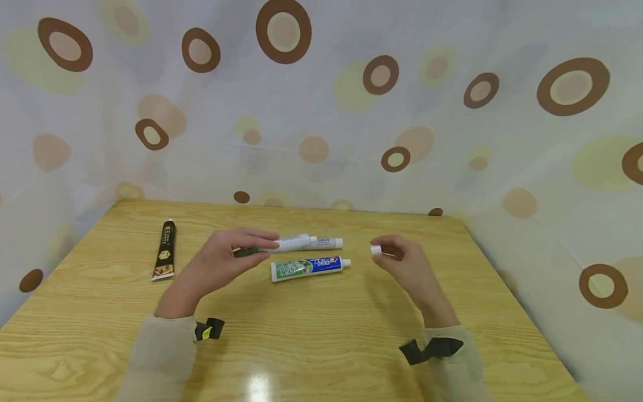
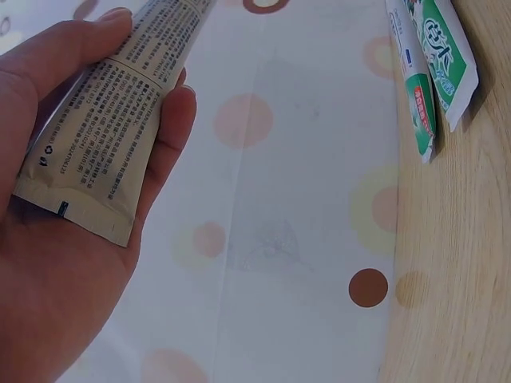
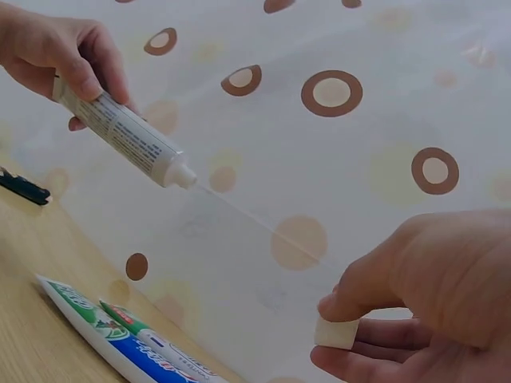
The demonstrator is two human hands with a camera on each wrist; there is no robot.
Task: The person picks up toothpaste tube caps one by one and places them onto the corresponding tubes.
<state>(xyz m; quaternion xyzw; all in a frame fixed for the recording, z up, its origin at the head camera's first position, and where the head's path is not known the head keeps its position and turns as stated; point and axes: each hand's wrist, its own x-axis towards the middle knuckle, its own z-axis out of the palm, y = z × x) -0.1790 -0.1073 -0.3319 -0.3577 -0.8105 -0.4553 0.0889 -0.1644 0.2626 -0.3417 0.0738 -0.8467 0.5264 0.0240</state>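
My left hand (image 1: 221,259) grips a white toothpaste tube (image 1: 291,243) between thumb and fingers, above the table. Small dark print covers the tube's side (image 2: 104,132), and its flat crimped end lies toward the palm. In the right wrist view its bare nozzle (image 3: 182,174) points toward my right hand (image 3: 447,287). That hand pinches a small white cap (image 3: 336,333) between thumb and fingers, apart from the nozzle. Below the held tube, a green, white and blue toothpaste tube (image 1: 308,268) lies on the table. Partly hidden behind the held tube is another white toothpaste tube (image 1: 327,243) with a green end.
A black toothpaste tube (image 1: 166,251) lies at the left of the wooden table (image 1: 311,346). A pale curtain (image 1: 311,184) with brown ring patterns hangs behind the table and along its sides.
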